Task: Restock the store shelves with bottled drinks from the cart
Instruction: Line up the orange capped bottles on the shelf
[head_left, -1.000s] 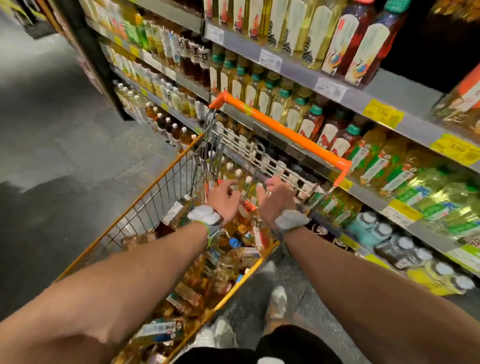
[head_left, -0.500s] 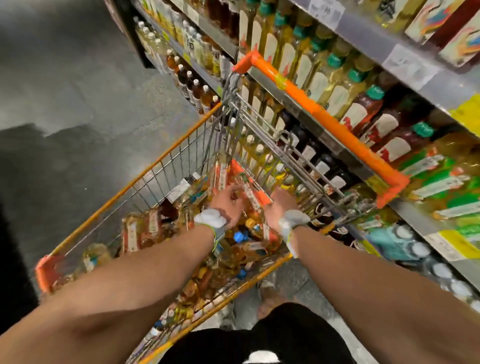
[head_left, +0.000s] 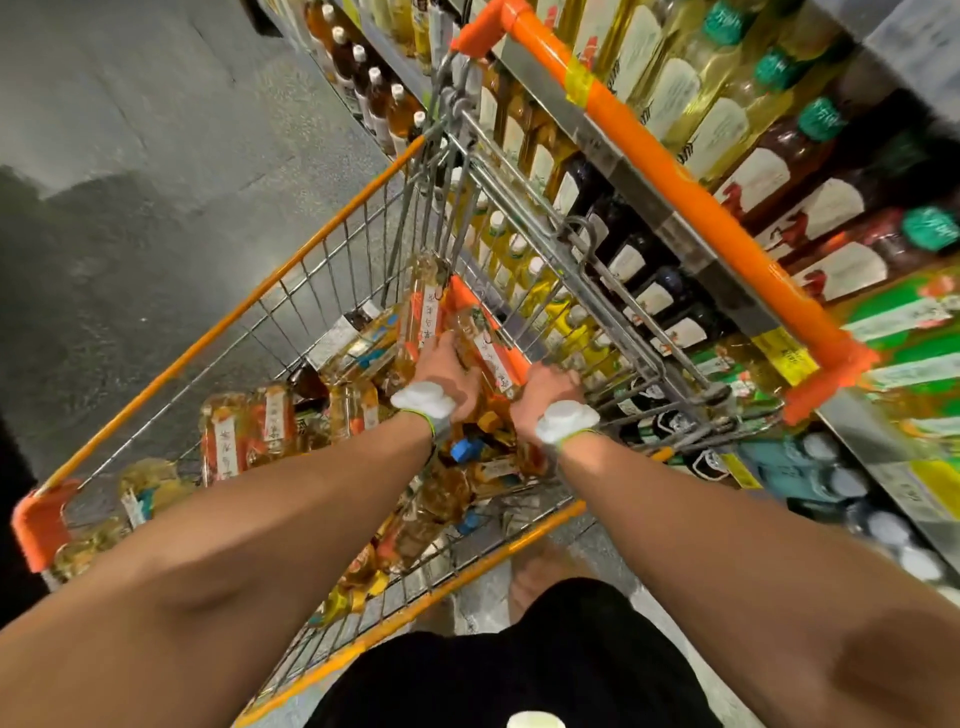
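An orange-rimmed wire cart (head_left: 291, 291) stands in front of me, filled with amber bottled drinks with orange and white labels. My left hand (head_left: 444, 371) grips an upright amber bottle (head_left: 423, 306) near the cart's handle end. My right hand (head_left: 545, 389) is closed around a second, tilted amber bottle (head_left: 483, 348) right beside it. Both hands are deep inside the basket, close together, and each wrist carries a white band. The fingers are partly hidden behind the bottles.
The cart's orange handle (head_left: 675, 187) runs diagonally on the right, close to the store shelves (head_left: 883, 457), which hold rows of bottled drinks with green and white caps. Grey floor (head_left: 130, 156) lies to the left. More packs of bottles (head_left: 249, 426) lie in the cart.
My head has tilted further down and closer to the cart. Both hands have sunk deeper into the basket and closed around two amber bottles.
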